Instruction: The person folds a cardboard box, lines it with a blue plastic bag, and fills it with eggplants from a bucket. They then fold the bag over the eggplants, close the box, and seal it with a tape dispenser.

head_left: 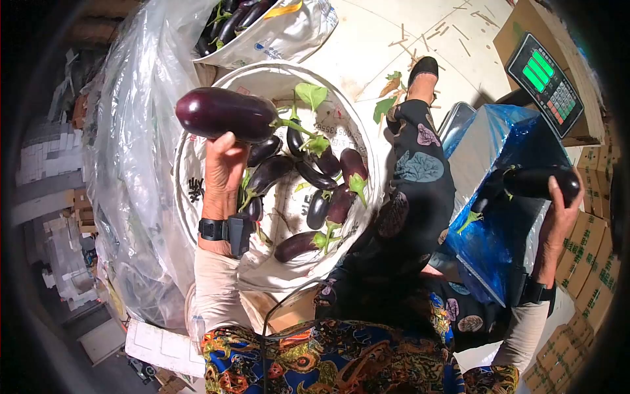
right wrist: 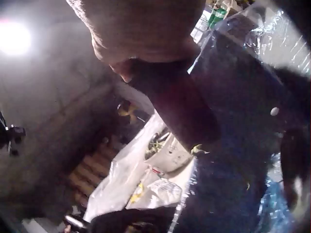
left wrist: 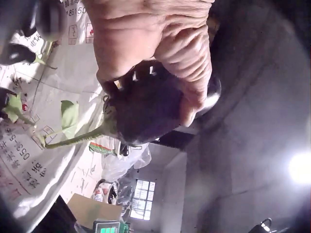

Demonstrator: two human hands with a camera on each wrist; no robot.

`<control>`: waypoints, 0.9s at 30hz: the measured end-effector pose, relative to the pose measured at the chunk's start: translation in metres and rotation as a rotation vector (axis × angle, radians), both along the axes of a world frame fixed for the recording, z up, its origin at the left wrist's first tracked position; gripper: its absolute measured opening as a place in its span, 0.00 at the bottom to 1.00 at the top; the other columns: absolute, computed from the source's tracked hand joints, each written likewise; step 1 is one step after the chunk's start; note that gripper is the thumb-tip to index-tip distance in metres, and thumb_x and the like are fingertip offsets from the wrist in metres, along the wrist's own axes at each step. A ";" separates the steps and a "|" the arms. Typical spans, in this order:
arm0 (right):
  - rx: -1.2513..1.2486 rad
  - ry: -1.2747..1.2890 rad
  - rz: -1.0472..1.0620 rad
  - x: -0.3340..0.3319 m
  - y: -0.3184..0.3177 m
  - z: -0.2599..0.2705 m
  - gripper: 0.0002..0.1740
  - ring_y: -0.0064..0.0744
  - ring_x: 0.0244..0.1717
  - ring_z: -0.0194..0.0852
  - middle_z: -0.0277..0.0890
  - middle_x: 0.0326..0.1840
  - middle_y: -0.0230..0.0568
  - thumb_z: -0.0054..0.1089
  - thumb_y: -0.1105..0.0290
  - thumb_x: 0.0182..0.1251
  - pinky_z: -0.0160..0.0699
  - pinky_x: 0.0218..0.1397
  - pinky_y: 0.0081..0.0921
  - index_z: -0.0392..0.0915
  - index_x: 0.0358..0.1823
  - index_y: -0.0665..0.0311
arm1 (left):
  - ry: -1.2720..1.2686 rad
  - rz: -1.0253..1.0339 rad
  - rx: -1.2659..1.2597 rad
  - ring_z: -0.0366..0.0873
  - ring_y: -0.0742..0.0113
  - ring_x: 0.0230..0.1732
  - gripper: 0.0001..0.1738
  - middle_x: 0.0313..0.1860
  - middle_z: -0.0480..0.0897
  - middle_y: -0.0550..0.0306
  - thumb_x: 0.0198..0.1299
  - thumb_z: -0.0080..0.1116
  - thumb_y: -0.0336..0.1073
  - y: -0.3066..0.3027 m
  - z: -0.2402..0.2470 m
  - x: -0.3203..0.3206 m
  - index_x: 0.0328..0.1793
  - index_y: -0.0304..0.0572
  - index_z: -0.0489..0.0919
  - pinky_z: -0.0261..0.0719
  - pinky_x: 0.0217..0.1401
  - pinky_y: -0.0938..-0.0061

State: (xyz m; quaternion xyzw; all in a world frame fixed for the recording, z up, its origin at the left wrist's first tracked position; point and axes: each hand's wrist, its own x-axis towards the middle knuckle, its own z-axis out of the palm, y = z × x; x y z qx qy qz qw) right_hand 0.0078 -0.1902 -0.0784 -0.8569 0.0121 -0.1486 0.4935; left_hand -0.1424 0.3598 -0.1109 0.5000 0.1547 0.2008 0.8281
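My left hand [head_left: 224, 167] grips a large dark purple eggplant [head_left: 226, 115] above the left side of a round white sack [head_left: 275, 272], its green stem pointing right. In the left wrist view, the fingers and thumb of the hand [left wrist: 155, 53] wrap round that eggplant [left wrist: 146, 107]. Several eggplants [head_left: 269, 176] lie inside the sack. On the right, my right hand [head_left: 556, 220] holds the blunt end of another eggplant [head_left: 535, 182] over an open box lined with blue plastic [head_left: 476, 246]. A further eggplant [head_left: 489, 192] shows in the box, beside a green stem.
A second white sack [head_left: 289, 39] of eggplants stands at the back. Clear plastic sheeting [head_left: 138, 164] hangs on the left. A scale display [head_left: 545, 82] with green digits stands at the upper right, near stacked cartons [head_left: 584, 256]. The person's leg [head_left: 417, 177] lies between sack and box.
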 end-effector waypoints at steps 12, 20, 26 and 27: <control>-0.194 -0.245 -0.097 -0.011 -0.001 0.064 0.31 0.34 0.53 0.76 0.74 0.55 0.43 0.72 0.64 0.59 0.76 0.57 0.29 0.70 0.62 0.63 | -0.105 0.227 -0.421 0.68 0.46 0.65 0.33 0.63 0.73 0.46 0.53 0.69 0.41 0.013 0.013 -0.022 0.64 0.40 0.71 0.64 0.73 0.45; -0.083 -0.237 0.054 -0.007 -0.016 0.083 0.29 0.31 0.50 0.75 0.74 0.46 0.39 0.70 0.57 0.59 0.73 0.57 0.28 0.72 0.55 0.68 | -0.110 0.045 -0.544 0.66 0.38 0.67 0.39 0.66 0.71 0.44 0.53 0.70 0.41 -0.025 0.026 -0.047 0.71 0.44 0.66 0.62 0.73 0.40; 0.516 0.010 0.206 -0.019 0.028 0.099 0.23 0.27 0.51 0.74 0.75 0.46 0.36 0.67 0.61 0.63 0.69 0.61 0.27 0.74 0.53 0.66 | -0.147 -0.018 -0.577 0.71 0.34 0.61 0.36 0.62 0.74 0.43 0.54 0.68 0.47 -0.042 0.037 -0.046 0.68 0.46 0.69 0.70 0.65 0.40; 0.557 0.061 0.262 -0.024 0.046 0.099 0.23 0.26 0.52 0.73 0.75 0.46 0.36 0.67 0.61 0.63 0.68 0.62 0.27 0.74 0.53 0.66 | -0.147 -0.045 -0.555 0.72 0.33 0.60 0.36 0.61 0.75 0.43 0.55 0.66 0.50 -0.039 0.039 -0.044 0.68 0.46 0.69 0.69 0.64 0.38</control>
